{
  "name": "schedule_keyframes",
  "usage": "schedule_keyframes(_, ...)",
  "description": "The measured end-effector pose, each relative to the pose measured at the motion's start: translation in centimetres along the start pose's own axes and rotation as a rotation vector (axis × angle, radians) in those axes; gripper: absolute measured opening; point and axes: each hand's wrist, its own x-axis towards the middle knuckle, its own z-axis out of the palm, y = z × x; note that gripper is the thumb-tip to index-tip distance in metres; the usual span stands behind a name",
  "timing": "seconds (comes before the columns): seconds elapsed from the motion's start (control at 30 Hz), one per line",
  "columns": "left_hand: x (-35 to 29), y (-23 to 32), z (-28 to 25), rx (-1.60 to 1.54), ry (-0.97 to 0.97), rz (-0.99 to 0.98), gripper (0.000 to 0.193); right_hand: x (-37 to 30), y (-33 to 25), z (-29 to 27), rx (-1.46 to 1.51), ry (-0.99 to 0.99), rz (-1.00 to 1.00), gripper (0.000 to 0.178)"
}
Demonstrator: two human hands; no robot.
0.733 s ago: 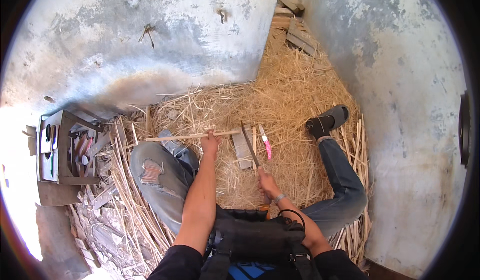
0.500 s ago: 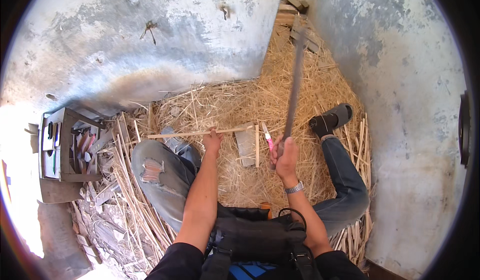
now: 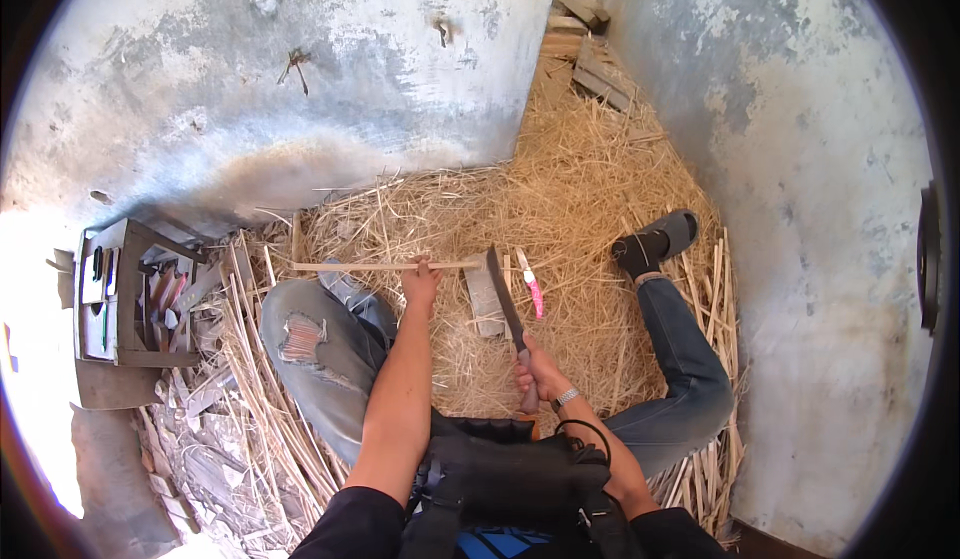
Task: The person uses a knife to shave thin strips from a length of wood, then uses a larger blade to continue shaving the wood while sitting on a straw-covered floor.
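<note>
My left hand (image 3: 421, 284) is closed round a thin pale bamboo strip (image 3: 365, 267), which lies crosswise with its right end over a wooden block (image 3: 487, 304). In my right hand (image 3: 537, 371) is the dark handle of a machete (image 3: 507, 299). Its blade points away from me, its tip beside the strip's right end and its edge along the block's right side. A knife with a pink handle (image 3: 534, 297) lies on the shavings just right of the blade.
Bamboo shavings (image 3: 590, 189) cover the floor between my legs. Long strips (image 3: 260, 359) lie along my left side. A wooden box of tools (image 3: 130, 299) stands at the left. Boards (image 3: 600, 77) are piled in the far corner, and walls (image 3: 300, 79) rise ahead and right.
The machete has come down from upright in the air to beside the block, as my right hand moved nearer me and left. A short loose strip right of the block no longer shows.
</note>
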Motion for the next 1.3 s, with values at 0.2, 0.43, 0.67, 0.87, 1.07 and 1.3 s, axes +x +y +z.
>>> schedule_keyframes(0.2, -1.6, 0.3, 0.2, 0.004, -0.008, 0.005, 0.022, -10.9, -9.4, 4.6, 0.004, 0.001, -0.939, 0.055)
schedule_keyframes(0.43, -1.3, 0.0, 0.4, 0.112, -0.031, 0.0, 0.024, 2.5, 3.3, -0.6, -0.592, 0.351, -0.811, 0.059)
schedule_keyframes(0.67, 0.0, -0.6, -1.8, 0.044, -0.006, 0.011, 0.026, -1.0, -1.8, 1.5, -0.173, 0.11, -0.098, 0.061)
schedule_keyframes(0.87, -0.8, 0.1, -1.7, -0.018, 0.002, -0.042, 0.025, -7.7, -7.6, 5.0, -0.045, 0.056, -0.995, 0.051)
schedule_keyframes(1.07, -0.9, -0.2, -0.7, 0.057, 0.001, -0.011, 0.023, 0.8, 4.8, 0.3, -0.63, 0.327, -0.842, 0.053)
schedule_keyframes(1.3, 0.7, -1.7, -2.0, 0.0, 0.048, -0.048, 0.033, -1.2, -0.3, 1.7, -0.198, 0.115, -0.449, 0.054)
